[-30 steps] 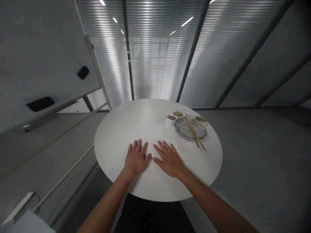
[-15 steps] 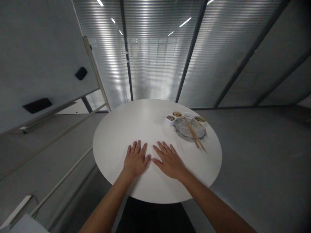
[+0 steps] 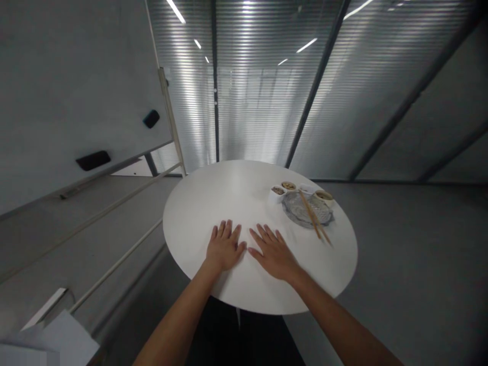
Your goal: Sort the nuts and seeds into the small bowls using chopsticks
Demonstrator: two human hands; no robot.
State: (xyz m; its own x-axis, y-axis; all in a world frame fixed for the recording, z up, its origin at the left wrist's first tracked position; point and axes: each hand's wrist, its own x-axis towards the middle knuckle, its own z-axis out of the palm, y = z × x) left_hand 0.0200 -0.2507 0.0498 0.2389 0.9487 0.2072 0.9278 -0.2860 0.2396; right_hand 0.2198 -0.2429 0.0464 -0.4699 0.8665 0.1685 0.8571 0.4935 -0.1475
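Observation:
My left hand [image 3: 224,248] lies palm down on the round white table [image 3: 221,198], fingers spread. Close beside it, my right hand [image 3: 275,254] also rests flat, its fingers apart. Neither holds anything, and the thumbs point toward each other with a small gap. Beyond my right hand stands a clear patterned glass plate [image 3: 297,213]. A pair of wooden chopsticks [image 3: 313,216] leans across the plate, with ends reaching past its near rim. Along the plate's far side are small bowls: a white one with dark bits [image 3: 278,194], a yellowish one [image 3: 288,186], a white one [image 3: 306,188] and a tan one [image 3: 324,196].
A whiteboard [image 3: 76,76] on a pale metal frame [image 3: 173,122] stands at the left, with two dark objects on its face. Glass panels with blinds [image 3: 251,112] rise behind the table. Grey floor [image 3: 412,254] spreads on the right.
The view has shifted, so the table and its things appear farther right. Both hands stay flat on the table, and the plate, bowls and chopsticks keep their places.

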